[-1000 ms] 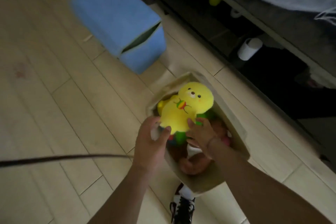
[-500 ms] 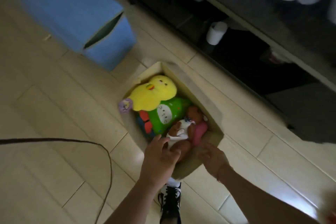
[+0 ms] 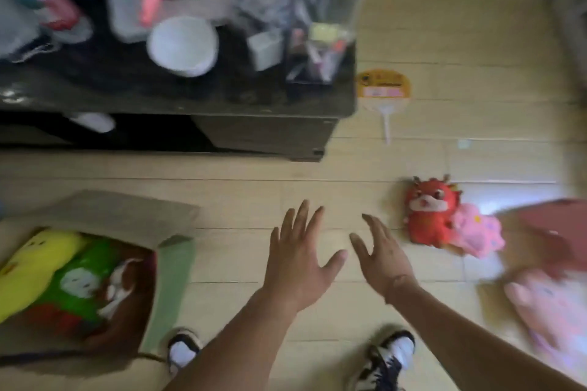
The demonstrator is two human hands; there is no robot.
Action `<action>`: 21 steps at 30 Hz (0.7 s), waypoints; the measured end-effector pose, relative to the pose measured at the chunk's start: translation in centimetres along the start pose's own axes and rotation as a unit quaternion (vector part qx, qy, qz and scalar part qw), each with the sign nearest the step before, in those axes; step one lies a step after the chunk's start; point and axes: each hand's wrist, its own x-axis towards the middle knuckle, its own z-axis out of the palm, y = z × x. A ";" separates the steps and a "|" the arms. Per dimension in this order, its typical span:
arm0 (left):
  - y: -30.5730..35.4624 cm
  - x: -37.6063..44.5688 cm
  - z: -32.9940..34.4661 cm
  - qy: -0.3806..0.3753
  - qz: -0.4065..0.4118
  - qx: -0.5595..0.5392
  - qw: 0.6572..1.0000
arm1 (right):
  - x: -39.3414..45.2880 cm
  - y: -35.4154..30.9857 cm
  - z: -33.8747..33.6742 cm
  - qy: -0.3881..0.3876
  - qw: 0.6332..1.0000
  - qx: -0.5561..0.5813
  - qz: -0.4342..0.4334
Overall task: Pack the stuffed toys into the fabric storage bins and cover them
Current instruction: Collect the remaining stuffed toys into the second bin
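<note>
A beige fabric bin stands open at the lower left with a yellow plush, a green plush and a brown toy inside. Its flap is folded back. My left hand and my right hand hover empty over the floor, fingers spread, to the right of the bin. A red dragon plush and a pink plush lie on the floor further right. A second bin at the right edge holds a blurred pink toy.
A low black table crowded with a white bowl, containers and pink items stands ahead. A round paper fan lies on the wooden floor beside it. My two shoes show at the bottom.
The view has swung right from the beige bin. Both hands left the toys in the bin and now hang open over the floor. The blue bin is out of view.
</note>
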 end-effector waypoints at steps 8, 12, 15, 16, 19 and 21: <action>18.4 6.4 13.1 -0.117 -0.059 -0.005 0.991 | 0.0 20.1 -14.1 -0.005 0.988 0.051 0.148; 22.3 8.8 16.6 -0.120 -0.125 0.001 0.985 | 1.2 24.5 -16.2 -0.074 0.972 0.101 0.201; 23.5 10.6 18.6 -0.137 -0.210 -0.006 0.968 | 2.4 26.1 -16.9 -0.110 0.962 0.121 0.220; 23.8 11.2 19.2 -0.143 -0.233 -0.015 0.962 | 2.9 26.4 -17.1 -0.119 0.959 0.127 0.226; 24.9 13.3 21.0 -0.154 -0.273 -0.057 0.948 | 5.0 27.5 -17.6 -0.134 0.946 0.147 0.255; 25.5 15.3 22.1 -0.155 -0.276 -0.078 0.945 | 7.2 28.5 -17.3 -0.147 0.943 0.142 0.262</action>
